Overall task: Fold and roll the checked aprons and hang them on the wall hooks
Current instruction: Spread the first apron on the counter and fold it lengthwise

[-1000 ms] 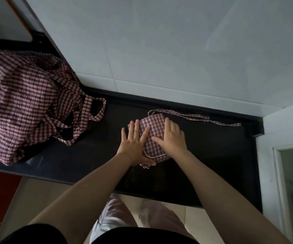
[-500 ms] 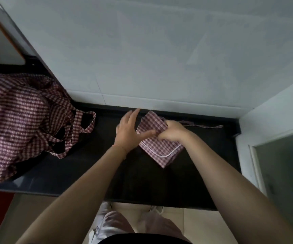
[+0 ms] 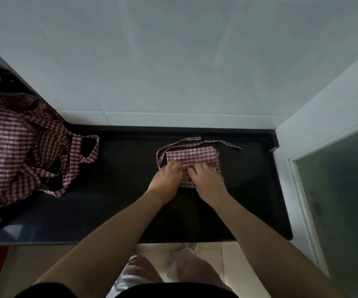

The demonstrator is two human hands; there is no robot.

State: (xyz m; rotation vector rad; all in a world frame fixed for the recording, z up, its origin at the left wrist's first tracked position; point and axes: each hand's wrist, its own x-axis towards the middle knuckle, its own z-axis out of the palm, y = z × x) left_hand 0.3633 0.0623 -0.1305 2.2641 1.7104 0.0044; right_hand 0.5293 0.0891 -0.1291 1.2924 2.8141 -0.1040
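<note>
- Head view, looking down: black counter point(image 3: 113, 207) runs across mid-frame, pale wall point(image 3: 173, 61) above it, frosted panel point(image 3: 341, 201) at right edge.
- Folded apron point(image 3: 195, 157) lies on counter, right of centre, near the back edge; a compact checked rectangle, long side left-right.
- Its straps point(image 3: 186, 141) loop out from the left end and trail along the top toward the right, flat on counter.
- Left hand point(image 3: 167, 179) on the lower-left part of the folded apron, palm down, fingers bent at the tips into the cloth edge; looks like it grips the fold, thumb hidden.
- Right hand point(image 3: 208, 179) just beside it on the lower-right part, palm down, fingers curled onto the cloth in the same way.
- Hands close together, nearly touching at the fingertips, a strip of cloth showing between them.
- Both forearms come up from the bottom of frame, bare.
- Apron pile point(image 3: 16, 151) at left of frame, unfolded heap of the same red-white check, well apart from the folded one; its straps hang loose over the counter toward centre.
- Bottom centre: light floor tiles point(image 3: 208, 254), person's pale trousers point(image 3: 139, 274), dark top edge at the very bottom.
</note>
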